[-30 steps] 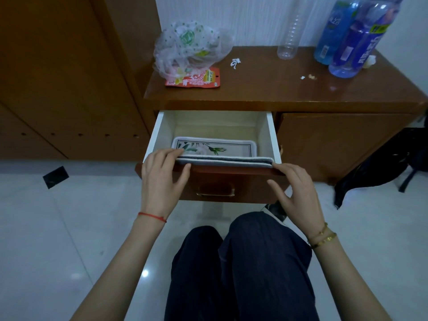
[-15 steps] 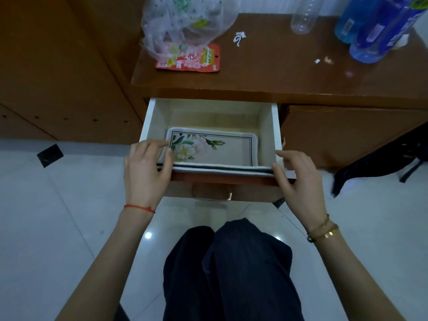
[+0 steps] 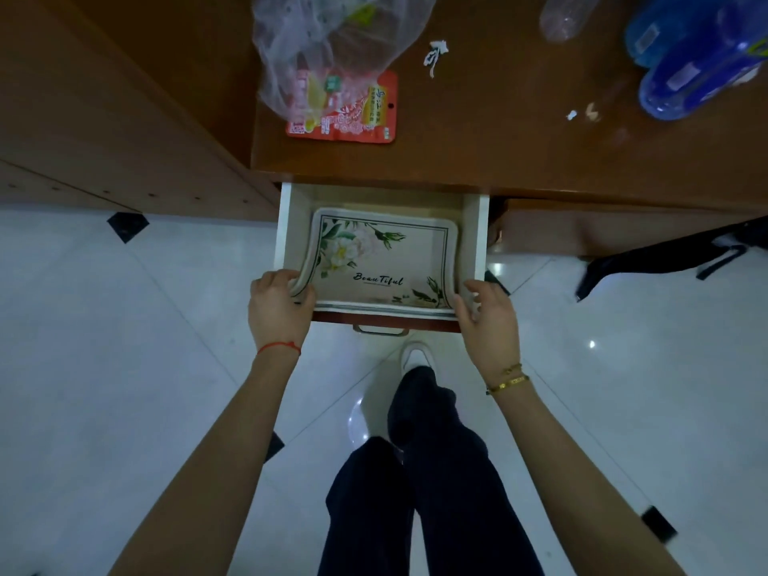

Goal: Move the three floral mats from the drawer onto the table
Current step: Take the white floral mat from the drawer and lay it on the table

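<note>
Mats (image 3: pixel 386 259) sat stacked in the open drawer (image 3: pixel 482 239), top one showing flowers and "BeauTiful"; layered edges visible at the front, count unclear. Left hand (image 3: pixel 279 306) gripped the stack's near-left corner, curling it up, thumb on top. Right hand (image 3: pixel 487 322) was at the near-right corner, fingers loosely bent against the edge, not clearly clamped. Table (image 3: pixel 498 139) above held a plastic bag (image 3: pixel 332 39), red packet (image 3: pixel 353 114), blue bottles (image 3: pixel 698 56).
</note>
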The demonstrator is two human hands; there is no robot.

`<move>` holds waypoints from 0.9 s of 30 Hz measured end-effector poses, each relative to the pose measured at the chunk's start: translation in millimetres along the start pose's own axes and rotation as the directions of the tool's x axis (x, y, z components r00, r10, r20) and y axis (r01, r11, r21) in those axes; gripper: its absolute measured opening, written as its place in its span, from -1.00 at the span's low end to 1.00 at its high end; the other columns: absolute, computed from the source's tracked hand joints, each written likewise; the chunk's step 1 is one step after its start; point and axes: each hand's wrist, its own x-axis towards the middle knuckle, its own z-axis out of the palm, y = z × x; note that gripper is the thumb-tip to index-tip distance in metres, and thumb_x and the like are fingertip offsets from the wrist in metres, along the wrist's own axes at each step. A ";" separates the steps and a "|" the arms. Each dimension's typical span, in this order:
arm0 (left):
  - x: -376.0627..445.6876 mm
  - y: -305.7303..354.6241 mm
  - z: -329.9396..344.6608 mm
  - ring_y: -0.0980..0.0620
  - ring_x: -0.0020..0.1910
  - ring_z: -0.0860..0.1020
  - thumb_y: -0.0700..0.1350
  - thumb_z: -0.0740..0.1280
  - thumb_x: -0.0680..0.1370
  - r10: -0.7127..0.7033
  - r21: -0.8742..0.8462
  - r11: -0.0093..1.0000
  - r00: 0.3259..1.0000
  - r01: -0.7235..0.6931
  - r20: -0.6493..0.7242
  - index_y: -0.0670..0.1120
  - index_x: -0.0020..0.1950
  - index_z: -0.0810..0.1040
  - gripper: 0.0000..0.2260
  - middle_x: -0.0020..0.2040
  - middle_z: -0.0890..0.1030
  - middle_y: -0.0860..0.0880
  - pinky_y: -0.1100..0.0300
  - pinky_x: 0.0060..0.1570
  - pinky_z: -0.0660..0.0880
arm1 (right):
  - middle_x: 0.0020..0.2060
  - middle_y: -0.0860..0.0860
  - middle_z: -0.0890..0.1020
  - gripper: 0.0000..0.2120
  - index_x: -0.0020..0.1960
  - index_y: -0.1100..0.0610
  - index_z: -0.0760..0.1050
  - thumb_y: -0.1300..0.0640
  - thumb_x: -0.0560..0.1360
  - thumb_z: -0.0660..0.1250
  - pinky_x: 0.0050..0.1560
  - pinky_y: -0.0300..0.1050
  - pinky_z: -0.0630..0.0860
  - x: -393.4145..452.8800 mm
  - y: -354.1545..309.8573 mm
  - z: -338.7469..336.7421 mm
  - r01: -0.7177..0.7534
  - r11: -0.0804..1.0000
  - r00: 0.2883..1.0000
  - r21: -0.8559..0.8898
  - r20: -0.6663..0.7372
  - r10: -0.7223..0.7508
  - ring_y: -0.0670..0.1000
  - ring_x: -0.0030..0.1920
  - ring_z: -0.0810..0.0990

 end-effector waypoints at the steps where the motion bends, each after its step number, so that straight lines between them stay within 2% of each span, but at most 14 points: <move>1: 0.2 2.1 -0.6 -0.20 0.08 0.48 -0.12 0.39 0.48 -0.041 -0.015 0.999 0.999 0.041 0.012 -0.19 0.12 0.60 -0.75 0.04 0.59 -0.21 0.02 -0.04 0.47 | 0.02 0.21 0.59 -0.73 0.17 0.29 0.52 0.15 0.55 0.34 0.08 -0.11 0.44 2.4 -3.0 0.3 -0.024 1.000 1.000 0.000 0.011 0.024 0.16 0.04 0.55; 6: 4.2 9.5 -3.6 -0.24 0.09 0.51 -0.11 0.39 0.48 -0.219 -0.035 0.974 0.972 0.223 0.082 -0.25 0.17 0.58 -0.68 0.03 0.63 -0.26 0.04 0.05 0.43 | 0.03 0.24 0.57 -0.70 0.17 0.32 0.52 0.14 0.53 0.36 0.01 -0.05 0.51 12.2 -13.6 1.6 -0.169 0.986 0.983 -0.007 0.073 0.169 0.17 0.00 0.56; 9: 1.7 12.6 -4.1 -0.24 0.11 0.48 -0.11 0.41 0.47 -0.302 -0.079 0.948 0.951 0.307 0.072 -0.24 0.18 0.58 -0.66 0.02 0.64 -0.25 0.06 0.00 0.43 | 0.03 0.25 0.57 -0.69 0.15 0.33 0.52 0.14 0.51 0.38 0.02 -0.08 0.50 13.0 -15.4 3.4 -0.253 0.967 0.965 0.006 0.075 0.252 0.18 0.01 0.56; 13: 1.9 14.3 -4.8 -0.22 0.15 0.49 -0.10 0.45 0.44 -0.395 -0.119 0.907 0.913 0.405 0.101 -0.24 0.21 0.56 -0.61 0.07 0.62 -0.25 0.06 0.06 0.47 | 0.04 0.25 0.62 -0.68 0.15 0.36 0.52 0.17 0.50 0.40 0.00 -0.23 0.43 13.3 -15.6 7.1 -0.359 0.932 0.929 0.041 0.117 0.352 0.17 0.04 0.60; 17: 7.5 12.0 -7.3 -0.22 0.16 0.52 -0.14 0.47 0.42 -0.418 -0.123 0.893 0.899 0.433 0.131 -0.24 0.22 0.55 -0.59 0.12 0.61 -0.24 0.06 0.13 0.50 | 0.07 0.22 0.63 -0.68 0.17 0.34 0.52 0.28 0.45 0.42 -0.04 -0.39 0.35 12.4 -18.0 8.6 -0.476 0.875 0.877 0.089 0.131 0.463 0.16 0.07 0.60; 20: 10.0 11.1 -12.0 -0.17 0.14 0.55 -0.19 0.50 0.39 -0.435 -0.142 0.878 0.886 0.457 0.160 -0.24 0.19 0.56 -0.61 0.12 0.62 -0.21 0.17 0.08 0.47 | 0.05 0.17 0.65 -0.64 0.16 0.32 0.54 0.31 0.39 0.47 -0.12 -0.47 0.33 9.9 -16.9 4.6 -0.562 0.814 0.826 0.142 0.146 0.545 0.09 0.01 0.61; 23: 11.3 10.2 -19.8 -0.11 0.10 0.57 -0.27 0.50 0.37 -0.456 -0.177 0.855 0.869 0.487 0.189 -0.25 0.18 0.55 -0.60 0.14 0.61 -0.19 0.30 -0.03 0.40 | 0.02 0.16 0.64 -0.61 0.15 0.29 0.53 0.39 0.35 0.47 -0.20 -0.56 0.38 10.5 -12.1 -2.5 -0.667 0.702 0.745 0.251 0.193 0.638 -0.01 -0.09 0.55; 24: 10.8 10.4 -22.9 -0.09 0.07 0.58 -0.28 0.51 0.35 -0.466 -0.193 0.844 0.862 0.500 0.197 -0.24 0.18 0.55 -0.59 0.14 0.62 -0.18 0.32 -0.05 0.39 | 0.01 0.16 0.63 -0.60 0.16 0.29 0.52 0.42 0.34 0.46 -0.14 -0.52 0.42 10.1 -11.6 -4.8 -0.698 0.653 0.714 0.294 0.219 0.665 -0.01 -0.08 0.54; 27: 5.8 9.0 -33.3 0.02 -0.07 0.55 -0.30 0.52 0.33 -0.505 -0.276 0.786 0.831 0.554 0.232 -0.19 0.19 0.54 -0.55 0.12 0.63 -0.15 0.29 -0.04 0.43 | -0.01 0.15 0.61 -0.55 0.19 0.30 0.49 0.47 0.32 0.43 0.14 -0.15 0.51 2.3 -12.9 -11.8 -0.761 0.523 0.637 0.383 0.292 0.714 0.06 -0.01 0.57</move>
